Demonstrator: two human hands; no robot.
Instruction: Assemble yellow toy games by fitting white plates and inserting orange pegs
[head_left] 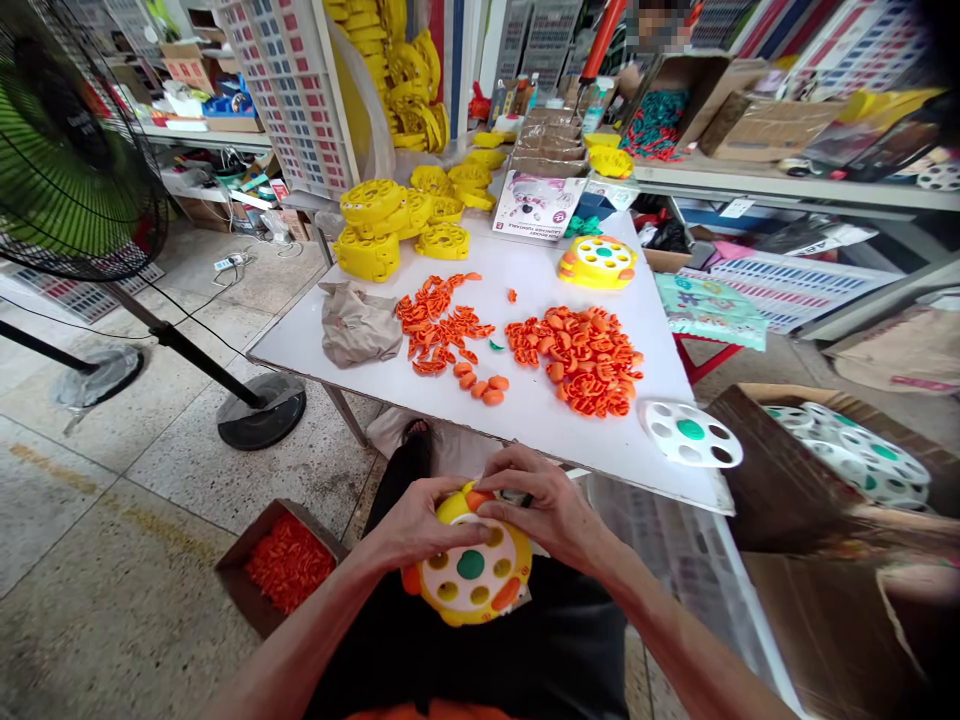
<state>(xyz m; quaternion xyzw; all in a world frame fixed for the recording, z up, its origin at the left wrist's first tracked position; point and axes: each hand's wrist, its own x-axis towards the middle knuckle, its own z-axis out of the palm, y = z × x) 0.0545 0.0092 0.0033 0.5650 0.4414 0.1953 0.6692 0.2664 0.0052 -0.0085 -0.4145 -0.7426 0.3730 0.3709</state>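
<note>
Resting over my lap is a yellow toy housing (450,612) with a white perforated disc (448,572) and a green centre. Orange pieces sit around its edge. My left hand (424,520) grips the toy's upper left side, thumb across the white disc. My right hand (536,503) is closed at the upper right rim, its thumb and fingers pressing at an orange piece (478,499) at the top. The fingertips partly cover that piece. On the table (360,385) beyond lie a pile of orange parts (592,360) and a second heap of thinner orange parts (442,322).
A finished-looking yellow toy (598,262) and yellow housings (371,230) stand farther back. One white disc (691,433) lies at the right corner, beside a carton (757,480) of discs. A box of orange parts (289,562) and a fan (67,150) are at left.
</note>
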